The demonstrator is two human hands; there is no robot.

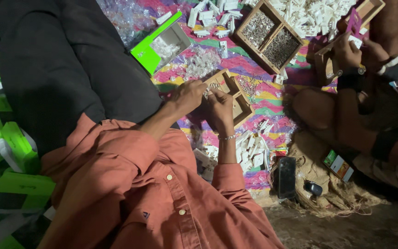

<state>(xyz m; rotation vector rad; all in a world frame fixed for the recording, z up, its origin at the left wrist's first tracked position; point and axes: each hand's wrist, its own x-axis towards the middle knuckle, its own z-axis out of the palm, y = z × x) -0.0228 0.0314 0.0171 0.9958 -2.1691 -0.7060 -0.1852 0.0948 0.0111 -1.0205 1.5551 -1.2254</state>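
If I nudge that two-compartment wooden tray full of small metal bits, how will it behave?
The wooden tray looks rigid, so it should slide as one piece. Both compartments look well filled with metal parts, so it is probably heavy for its size. It sits on a patterned cloth, which may bunch up; a sharp jolt might spill parts.

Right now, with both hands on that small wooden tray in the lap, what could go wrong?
1. The small wooden tray sits unsupported between the left hand and right hand; a tilt could spill its small metal parts onto the patterned mat, where they would likely be hard to spot.
2. The white plastic parts lie right under the right wrist and could get scattered.
3. The phone lies near the elbow and may get knocked.
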